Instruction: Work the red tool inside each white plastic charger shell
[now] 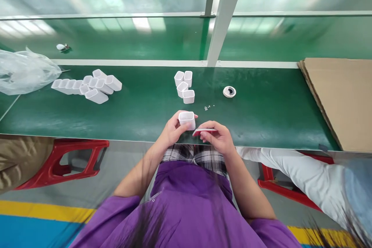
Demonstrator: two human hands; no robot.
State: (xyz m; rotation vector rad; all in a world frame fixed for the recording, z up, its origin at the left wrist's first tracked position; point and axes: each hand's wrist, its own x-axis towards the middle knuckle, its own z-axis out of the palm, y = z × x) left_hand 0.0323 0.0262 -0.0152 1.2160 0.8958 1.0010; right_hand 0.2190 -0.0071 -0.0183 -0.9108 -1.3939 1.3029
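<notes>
My left hand [173, 128] is closed around a small white plastic cup [187, 121] with a rounded rectangular mouth, which faces up. Close to its right, my right hand [217, 136] grips a slim red-and-grey tool [203, 130] that looks like a utility knife. The tool's left end points at the cup's lower right side; whether they touch, I cannot tell. Several similar white cups [188, 97] stand in a small cluster just beyond my left hand. White scraps [207, 107] lie on the green table [139, 112] beyond my right hand.
At the left is a larger group of white cups [97, 96] beside a clear plastic bag [27, 71]. A roll of tape [229, 92] lies right of centre. Flat cardboard [340, 100] covers the right end. A white post [222, 19] rises behind. People sit on both sides.
</notes>
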